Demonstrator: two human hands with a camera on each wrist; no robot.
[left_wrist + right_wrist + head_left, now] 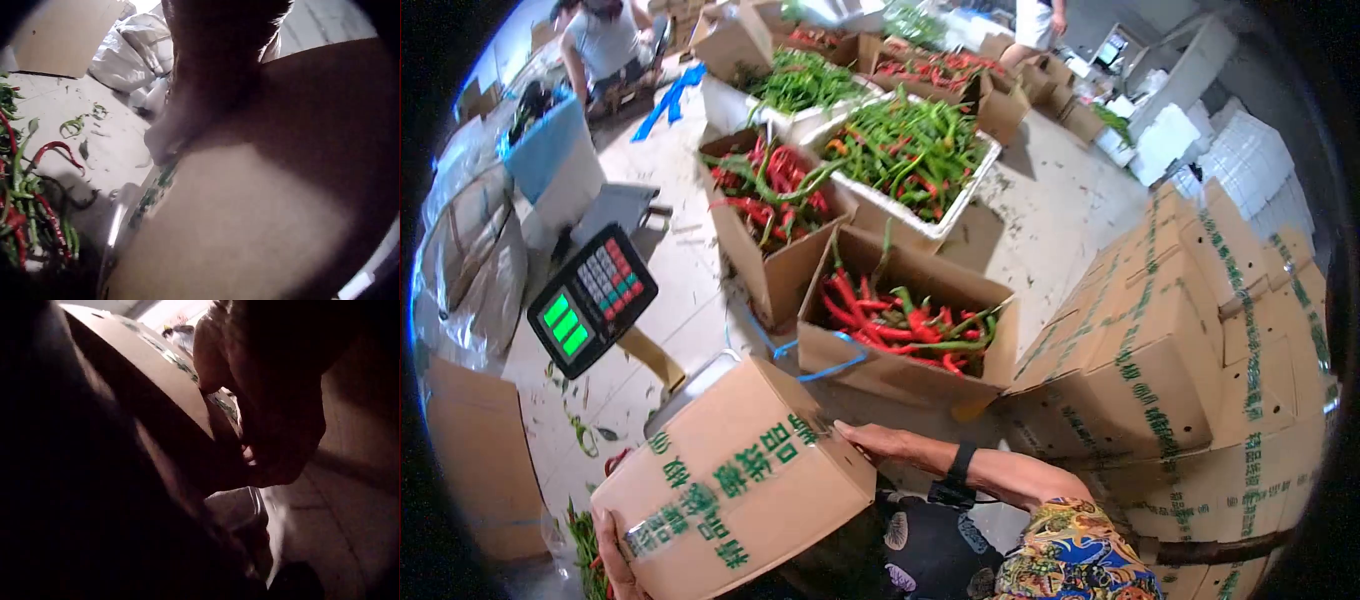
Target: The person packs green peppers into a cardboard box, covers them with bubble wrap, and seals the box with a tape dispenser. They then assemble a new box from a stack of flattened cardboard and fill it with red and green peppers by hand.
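A taped cardboard box [730, 470] with green lettering is held tilted in front of the body, in the head view. At its near left end my left hand [612, 560] grips it; most of that hand is hidden behind the box. In the left wrist view the thumb of the left hand [206, 81] lies by the lettered edge of the box [237, 212]. My right hand [875, 440] holds the opposite end. The right wrist view is dark, with the right hand [269, 419] curled at the end of the box [150, 369].
A scale display [592, 300] glows green beyond the box, its metal platform [690, 395] partly covered. Open boxes of red peppers [900, 320] and a white foam crate of green peppers [910, 160] stand ahead. Taped cartons [1140, 350] are stacked at right. Loose peppers [37, 200] lie at left.
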